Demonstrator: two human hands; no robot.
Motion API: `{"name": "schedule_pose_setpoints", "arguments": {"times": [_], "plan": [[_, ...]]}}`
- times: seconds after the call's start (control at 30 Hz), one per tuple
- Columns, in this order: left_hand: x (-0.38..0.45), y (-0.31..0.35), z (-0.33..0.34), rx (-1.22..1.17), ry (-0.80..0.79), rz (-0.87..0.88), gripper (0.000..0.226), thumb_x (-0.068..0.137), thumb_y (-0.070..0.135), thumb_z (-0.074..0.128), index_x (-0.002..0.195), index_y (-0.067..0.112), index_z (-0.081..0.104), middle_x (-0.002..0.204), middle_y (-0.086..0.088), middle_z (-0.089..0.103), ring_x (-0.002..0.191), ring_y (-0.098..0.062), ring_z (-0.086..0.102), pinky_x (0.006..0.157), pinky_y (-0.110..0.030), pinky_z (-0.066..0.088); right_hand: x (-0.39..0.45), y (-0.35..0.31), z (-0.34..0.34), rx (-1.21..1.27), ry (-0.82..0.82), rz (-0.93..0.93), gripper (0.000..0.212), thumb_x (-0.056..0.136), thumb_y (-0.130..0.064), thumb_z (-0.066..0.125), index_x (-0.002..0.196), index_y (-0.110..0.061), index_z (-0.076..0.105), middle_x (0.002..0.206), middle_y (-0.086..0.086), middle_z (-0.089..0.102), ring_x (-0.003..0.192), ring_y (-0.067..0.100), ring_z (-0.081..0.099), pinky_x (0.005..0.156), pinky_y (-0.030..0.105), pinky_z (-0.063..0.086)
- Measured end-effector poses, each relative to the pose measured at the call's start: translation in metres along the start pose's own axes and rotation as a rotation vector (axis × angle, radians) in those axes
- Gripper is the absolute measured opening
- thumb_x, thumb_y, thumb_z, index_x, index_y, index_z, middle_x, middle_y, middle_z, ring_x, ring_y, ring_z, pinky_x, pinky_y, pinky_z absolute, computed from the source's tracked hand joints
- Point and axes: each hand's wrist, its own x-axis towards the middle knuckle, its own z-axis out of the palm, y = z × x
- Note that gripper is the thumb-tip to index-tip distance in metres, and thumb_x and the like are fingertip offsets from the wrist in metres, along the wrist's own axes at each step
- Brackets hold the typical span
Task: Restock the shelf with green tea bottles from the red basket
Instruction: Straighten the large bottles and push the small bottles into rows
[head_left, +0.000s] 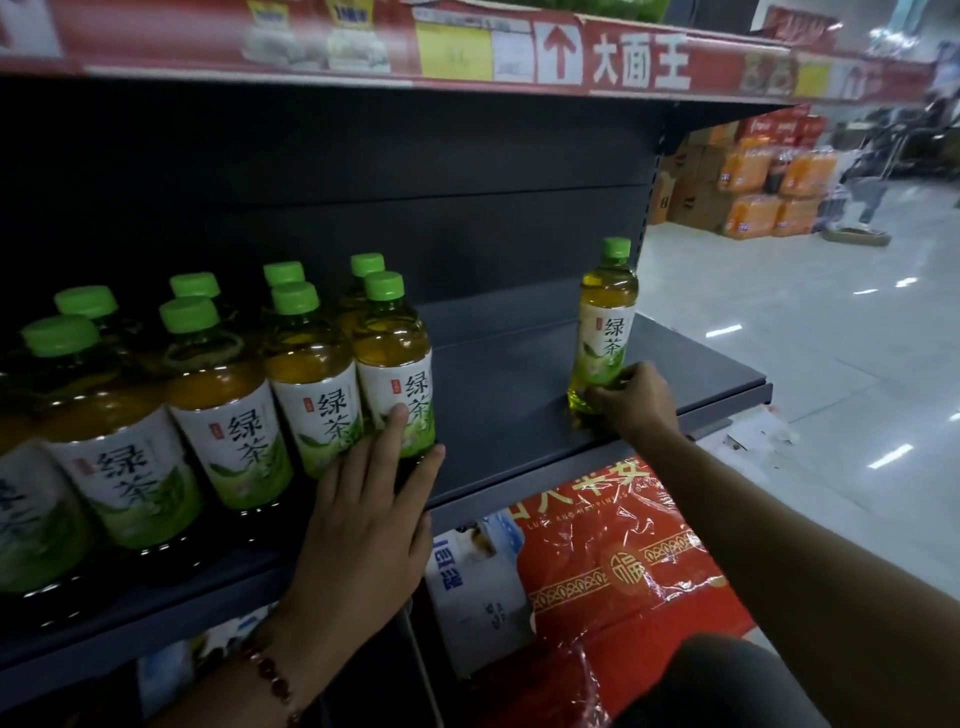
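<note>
The left hand (363, 519) lies flat, fingers straight, against the front bottle (397, 364) of the row. Further along the shelf (509, 415) — well apart — the right hand (636, 400) grips a lone bottle (605, 332) low down, upright.

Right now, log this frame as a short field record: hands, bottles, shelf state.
left hand: fingers straight, pressed against the end bottle of the stocked group
right hand: grips the base of a lone bottle
lone bottle: upright near the right end of the shelf
stocked group: two rows deep, green caps, on the left part
gap: bare shelf between group and lone bottle
red basket: not in view
</note>
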Motion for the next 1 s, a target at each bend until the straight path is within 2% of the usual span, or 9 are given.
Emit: {"name": "schedule_pose_setpoints", "arguments": {"times": [0.13, 0.23, 0.37, 0.47, 0.57, 0.7, 0.8, 0.87, 1.0], "plan": [[0.0, -0.001, -0.005, 0.013, -0.017, 0.004, 0.065, 0.076, 0.023, 0.076, 0.137, 0.014, 0.056, 0.157, -0.017, 0.03, 0.132, -0.038, 0.041, 0.104, -0.053, 0.033, -0.028, -0.015, 0.017, 0.016, -0.046, -0.034, 0.05, 0.076, -0.038, 0.081, 0.107, -0.015, 0.049, 0.105, 0.004, 0.061, 0.087, 0.019, 0.061, 0.071, 0.038, 0.055], [0.0, -0.003, -0.007, 0.024, -0.027, 0.004, 0.064, 0.076, 0.024, 0.075, 0.137, 0.015, 0.057, 0.158, -0.015, 0.03, 0.132, -0.037, 0.042, 0.105, -0.052, 0.032, -0.049, -0.026, 0.027, 0.024, -0.122, -0.08, 0.048, 0.077, -0.037, 0.081, 0.104, -0.019, 0.046, 0.101, -0.002, 0.057, 0.085, 0.013, 0.057, 0.062, 0.027, 0.046], [-0.001, -0.004, -0.008, 0.045, -0.038, 0.001, 0.065, 0.076, 0.025, 0.075, 0.138, 0.016, 0.056, 0.16, -0.014, 0.028, 0.133, -0.038, 0.042, 0.106, -0.053, 0.032, -0.074, -0.04, 0.04, 0.042, -0.218, -0.146, 0.048, 0.077, -0.038, 0.081, 0.105, -0.023, 0.046, 0.096, -0.009, 0.054, 0.084, 0.007, 0.055, 0.06, 0.02, 0.043], [-0.002, -0.005, -0.009, 0.064, -0.044, 0.0, 0.065, 0.075, 0.025, 0.076, 0.137, 0.016, 0.058, 0.16, -0.013, 0.029, 0.134, -0.038, 0.042, 0.106, -0.053, 0.032, -0.088, -0.046, 0.052, 0.046, -0.253, -0.166, 0.048, 0.076, -0.039, 0.082, 0.105, -0.024, 0.046, 0.096, -0.011, 0.053, 0.084, 0.004, 0.054, 0.06, 0.019, 0.041], [-0.004, -0.007, -0.01, 0.101, -0.059, -0.002, 0.068, 0.071, 0.024, 0.077, 0.135, 0.015, 0.059, 0.159, -0.013, 0.032, 0.135, -0.037, 0.043, 0.105, -0.054, 0.032, -0.099, -0.05, 0.06, 0.044, -0.242, -0.18, 0.05, 0.073, -0.04, 0.083, 0.106, -0.02, 0.05, 0.102, -0.005, 0.058, 0.09, 0.01, 0.058, 0.066, 0.024, 0.048], [-0.009, -0.011, -0.01, 0.122, -0.057, 0.012, 0.073, 0.07, 0.024, 0.076, 0.139, 0.014, 0.054, 0.159, -0.012, 0.031, 0.138, -0.035, 0.041, 0.106, -0.054, 0.032, -0.108, -0.048, 0.063, 0.04, -0.212, -0.21, 0.051, 0.072, -0.042, 0.083, 0.106, -0.019, 0.052, 0.103, -0.003, 0.06, 0.09, 0.013, 0.059, 0.061, 0.022, 0.044], [-0.01, -0.011, -0.011, 0.144, -0.065, 0.017, 0.075, 0.069, 0.025, 0.077, 0.14, 0.014, 0.054, 0.16, -0.012, 0.03, 0.139, -0.034, 0.041, 0.106, -0.053, 0.031, -0.116, -0.048, 0.064, 0.068, -0.224, -0.214, 0.052, 0.073, -0.042, 0.082, 0.108, -0.018, 0.053, 0.106, -0.001, 0.062, 0.094, 0.015, 0.06, 0.076, 0.033, 0.053], [-0.01, -0.01, -0.012, 0.151, -0.079, 0.012, 0.075, 0.069, 0.026, 0.078, 0.139, 0.014, 0.055, 0.16, -0.013, 0.03, 0.14, -0.035, 0.039, 0.106, -0.053, 0.031, -0.119, -0.047, 0.067, 0.085, -0.216, -0.21, 0.054, 0.073, -0.041, 0.082, 0.11, -0.017, 0.053, 0.109, 0.001, 0.062, 0.098, 0.017, 0.061, 0.084, 0.039, 0.055], [-0.012, -0.007, -0.019, 0.092, -0.125, -0.005, 0.071, 0.073, 0.026, 0.075, 0.139, 0.015, 0.054, 0.158, -0.013, 0.032, 0.14, -0.034, 0.038, 0.106, -0.052, 0.035, -0.126, -0.051, 0.062, 0.062, -0.25, -0.202, 0.058, 0.075, -0.043, 0.08, 0.119, -0.017, 0.052, 0.116, 0.003, 0.061, 0.108, 0.02, 0.06, 0.092, 0.041, 0.053]]}}
